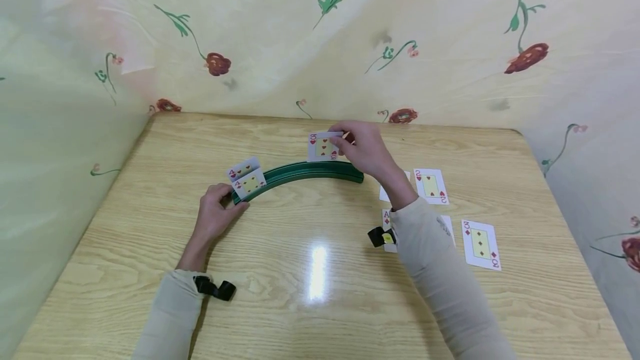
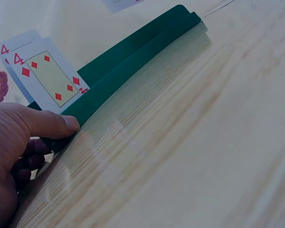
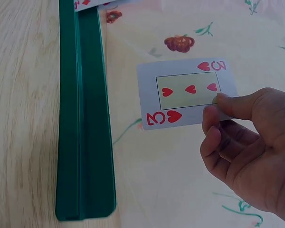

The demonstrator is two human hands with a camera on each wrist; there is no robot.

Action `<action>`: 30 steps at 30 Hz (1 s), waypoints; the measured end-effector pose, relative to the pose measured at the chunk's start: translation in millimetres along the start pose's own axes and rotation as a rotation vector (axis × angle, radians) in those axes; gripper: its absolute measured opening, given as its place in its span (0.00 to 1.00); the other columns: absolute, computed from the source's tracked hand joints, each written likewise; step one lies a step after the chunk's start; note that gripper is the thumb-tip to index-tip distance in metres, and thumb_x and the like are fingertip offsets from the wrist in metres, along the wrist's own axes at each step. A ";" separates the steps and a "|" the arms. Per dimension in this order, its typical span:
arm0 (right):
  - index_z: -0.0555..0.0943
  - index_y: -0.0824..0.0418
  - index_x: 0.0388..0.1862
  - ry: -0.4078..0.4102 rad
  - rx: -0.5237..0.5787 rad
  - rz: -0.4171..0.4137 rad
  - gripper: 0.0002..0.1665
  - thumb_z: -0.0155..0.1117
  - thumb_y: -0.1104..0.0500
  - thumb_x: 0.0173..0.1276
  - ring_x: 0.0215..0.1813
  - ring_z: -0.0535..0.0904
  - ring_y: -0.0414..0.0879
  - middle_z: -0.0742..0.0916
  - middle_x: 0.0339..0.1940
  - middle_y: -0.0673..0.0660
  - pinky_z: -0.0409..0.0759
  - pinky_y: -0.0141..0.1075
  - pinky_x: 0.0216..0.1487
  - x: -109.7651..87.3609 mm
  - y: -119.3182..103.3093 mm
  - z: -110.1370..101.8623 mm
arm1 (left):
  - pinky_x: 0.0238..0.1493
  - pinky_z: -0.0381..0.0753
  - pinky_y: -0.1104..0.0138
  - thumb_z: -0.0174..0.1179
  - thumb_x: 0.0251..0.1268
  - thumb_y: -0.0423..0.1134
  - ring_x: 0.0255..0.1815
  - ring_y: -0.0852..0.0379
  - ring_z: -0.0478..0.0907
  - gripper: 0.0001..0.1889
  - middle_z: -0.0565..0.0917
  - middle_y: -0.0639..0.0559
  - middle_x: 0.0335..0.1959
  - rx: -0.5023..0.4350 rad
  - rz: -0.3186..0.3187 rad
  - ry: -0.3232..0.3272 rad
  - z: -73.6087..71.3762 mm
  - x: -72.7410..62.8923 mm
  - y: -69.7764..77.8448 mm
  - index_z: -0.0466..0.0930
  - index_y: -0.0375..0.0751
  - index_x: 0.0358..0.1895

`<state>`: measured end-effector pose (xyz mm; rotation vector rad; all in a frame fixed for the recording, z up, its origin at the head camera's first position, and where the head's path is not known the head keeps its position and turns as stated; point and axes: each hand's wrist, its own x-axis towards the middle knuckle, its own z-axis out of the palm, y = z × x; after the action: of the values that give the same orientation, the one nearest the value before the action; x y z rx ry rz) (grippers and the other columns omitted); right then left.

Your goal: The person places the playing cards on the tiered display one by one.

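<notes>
A curved green card holder (image 1: pixel 310 170) lies on the table. My left hand (image 1: pixel 216 214) grips its left end, with the thumb (image 2: pixel 66 124) on the front edge and the other fingers curled behind. Two cards stand in the slots at that end: the four of diamonds (image 2: pixel 51 80) in front and the four of hearts (image 1: pixel 243 168) behind it, largely covered. Above the holder's far side, my right hand (image 1: pixel 365 149) pinches the three of hearts (image 3: pixel 187 92) by one end between thumb and fingers. In the right wrist view this card is apart from the holder, its face showing.
On the table at right lie the two of hearts (image 1: pixel 431 186), the three of diamonds (image 1: pixel 481 244) and the ace of diamonds (image 1: pixel 386 219). My right forearm partly hides other cards there. A flowered cloth (image 1: pixel 280 43) hangs behind the wooden table (image 1: pixel 280 282) and at both sides.
</notes>
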<state>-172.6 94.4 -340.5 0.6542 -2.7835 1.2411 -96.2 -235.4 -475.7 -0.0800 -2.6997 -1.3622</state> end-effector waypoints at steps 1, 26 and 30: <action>0.84 0.66 0.52 -0.006 0.006 -0.002 0.12 0.59 0.64 0.75 0.35 0.84 0.53 0.88 0.47 0.64 0.80 0.34 0.35 1.1 -1.6 2.1 | 0.46 0.69 0.75 0.71 0.59 0.32 0.49 0.49 0.70 0.19 0.83 0.34 0.49 0.001 0.000 0.000 -0.3 -0.3 -0.1 0.82 0.29 0.53; 0.85 0.65 0.52 -0.073 0.006 -0.100 0.12 0.61 0.64 0.73 0.40 0.81 0.50 0.89 0.49 0.61 0.80 0.35 0.40 22.6 -19.4 51.7 | 0.46 0.69 0.76 0.71 0.59 0.31 0.49 0.50 0.71 0.19 0.83 0.35 0.49 0.005 0.003 0.008 0.5 -1.1 -5.2 0.83 0.30 0.53; 0.85 0.65 0.53 -0.090 0.004 -0.088 0.13 0.61 0.64 0.73 0.42 0.82 0.50 0.88 0.51 0.61 0.81 0.36 0.42 25.4 -21.8 56.7 | 0.47 0.69 0.73 0.71 0.58 0.31 0.50 0.49 0.71 0.20 0.83 0.35 0.50 -0.001 0.003 0.005 1.3 0.4 -3.4 0.82 0.29 0.54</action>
<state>-179.1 31.6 -359.0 0.8438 -2.7890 1.2304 -97.1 -236.4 -479.1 -0.0797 -2.6937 -1.3614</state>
